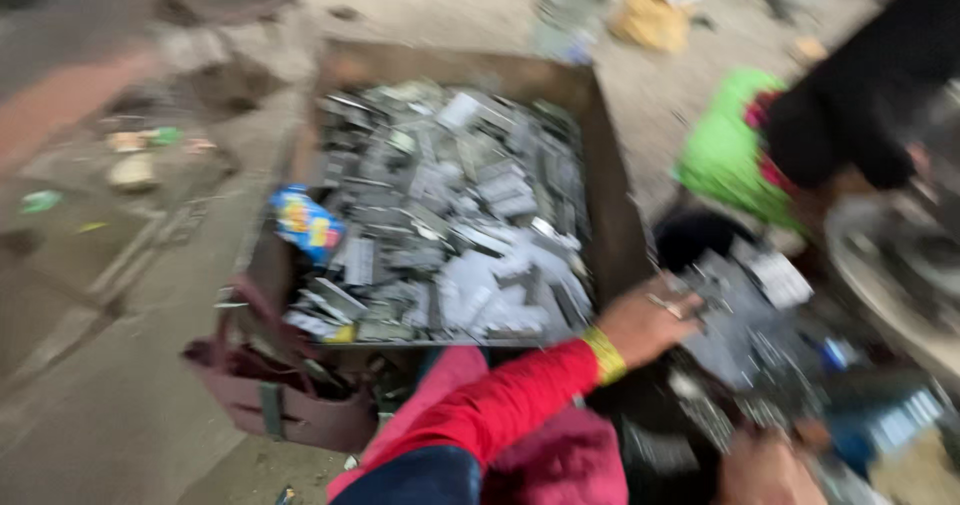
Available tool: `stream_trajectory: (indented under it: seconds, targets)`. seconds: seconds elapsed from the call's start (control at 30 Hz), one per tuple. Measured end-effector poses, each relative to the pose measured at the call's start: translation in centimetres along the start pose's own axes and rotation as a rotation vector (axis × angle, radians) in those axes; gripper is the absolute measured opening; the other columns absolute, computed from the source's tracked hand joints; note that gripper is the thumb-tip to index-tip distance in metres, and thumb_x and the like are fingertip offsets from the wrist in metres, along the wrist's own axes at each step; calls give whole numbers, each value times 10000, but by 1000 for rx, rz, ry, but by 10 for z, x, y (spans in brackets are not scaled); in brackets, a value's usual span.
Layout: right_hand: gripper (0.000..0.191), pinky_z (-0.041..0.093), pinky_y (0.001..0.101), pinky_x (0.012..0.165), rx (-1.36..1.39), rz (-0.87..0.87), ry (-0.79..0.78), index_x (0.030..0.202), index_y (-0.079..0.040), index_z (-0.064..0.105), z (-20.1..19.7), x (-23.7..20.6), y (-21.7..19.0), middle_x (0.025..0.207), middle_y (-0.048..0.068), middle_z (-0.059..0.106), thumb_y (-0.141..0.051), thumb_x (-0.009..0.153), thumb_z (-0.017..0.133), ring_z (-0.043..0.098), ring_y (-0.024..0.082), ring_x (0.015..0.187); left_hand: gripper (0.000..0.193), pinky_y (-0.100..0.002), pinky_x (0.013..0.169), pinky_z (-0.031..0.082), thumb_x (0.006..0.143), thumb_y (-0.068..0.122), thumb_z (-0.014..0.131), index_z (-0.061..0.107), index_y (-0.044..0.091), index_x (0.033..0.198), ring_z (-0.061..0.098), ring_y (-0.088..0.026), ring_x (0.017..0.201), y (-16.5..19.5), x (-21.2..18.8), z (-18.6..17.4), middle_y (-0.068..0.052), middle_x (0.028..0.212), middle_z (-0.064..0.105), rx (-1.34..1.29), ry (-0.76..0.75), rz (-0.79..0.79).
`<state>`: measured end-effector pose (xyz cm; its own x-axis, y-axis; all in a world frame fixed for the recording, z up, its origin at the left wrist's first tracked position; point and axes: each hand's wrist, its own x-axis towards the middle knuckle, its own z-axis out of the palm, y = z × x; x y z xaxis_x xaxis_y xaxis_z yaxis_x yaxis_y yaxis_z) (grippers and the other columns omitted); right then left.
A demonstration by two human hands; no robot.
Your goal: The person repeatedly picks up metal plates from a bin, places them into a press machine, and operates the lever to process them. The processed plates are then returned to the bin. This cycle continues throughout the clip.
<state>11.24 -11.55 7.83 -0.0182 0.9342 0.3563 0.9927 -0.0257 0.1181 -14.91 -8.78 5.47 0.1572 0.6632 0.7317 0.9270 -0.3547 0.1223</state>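
- Dusty concrete floor [120, 405] all around, pretty blurry shot overall, with bits of litter lying off to the left.
- Big rusty metal bin [610, 215] sits in the middle, piled nearly full of flat grey metal pieces [450, 215], all jumbled on top of each other.
- One colourful blue wrapper [308, 223] lies on the left edge of that pile.
- Maroon bag [290, 405] slumps against the bin's near left corner, top gaping; can't tell what's inside.
- Left hand [650, 320], red sleeve and yellow bangle at the wrist, reaches just past the bin's near right corner. Its fingers rest on a smaller heap of grey metal parts [745, 310] beside the bin; grip looks loosely curled on them, but the blur means I can't tell if it's actually holding one.
- Right hand [765, 470] is down at the bottom edge, mostly cut off, close to the same heap. Can't tell its grip.
- Another person in black with a green cloth [730, 150] is at the right.
- Grey metal bucket [568, 15] stands on the floor beyond the bin.
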Motion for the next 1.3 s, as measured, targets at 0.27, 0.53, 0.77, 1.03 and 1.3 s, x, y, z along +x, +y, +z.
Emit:
stream_trajectory:
  seconds: [0.27, 0.53, 0.77, 1.03, 1.3]
  targets:
    - [224, 571, 461, 563, 101, -75, 141, 800, -140, 732, -11, -24, -8, 866, 103, 750, -346, 821, 646, 728, 324, 675, 245, -478, 975, 495, 987, 214, 581, 710, 37, 1096, 623, -391, 1184, 48, 2, 30, -190, 1355, 660, -75, -164, -132]
    - [365, 567, 460, 590, 193, -26, -37, 955, -125, 689, -12, -34, 3, 863, 139, 696, -486, 946, 636, 725, 346, 702, 629, -538, 1214, 193, 856, 256, 624, 553, -32, 1410, 354, -433, 1441, 121, 13, 91, -266, 1530, 402, -73, -608, -109]
    - [558, 574, 471, 658, 192, -230, -224, 1185, -55, 624, 83, -31, 37, 831, 176, 713, -533, 899, 641, 720, 347, 735, 531, -517, 1258, 35, 1006, 295, 411, 585, -46, 1374, 215, -402, 1542, 98, 40, 96, -261, 1618, 310, 238, -694, -180]
    - [603, 572, 536, 739, 502, 252, -449, 1328, -48, 585, 167, -131, 46, 992, 267, 717, -490, 921, 639, 705, 460, 883, 525, -515, 1237, 55, 978, 305, 403, 651, -37, 1291, 275, -396, 1499, 96, 36, 118, -235, 1548, 424, 257, -591, -168]
    - [503, 564, 527, 775, 493, 114, -408, 1040, -16, 689, 168, -77, 68, 969, 261, 724, -493, 880, 699, 697, 449, 949, 467, -497, 1277, 72, 994, 306, 474, 698, -7, 1260, 311, -391, 1516, 83, 49, 142, -251, 1581, 430, 183, -589, -197]
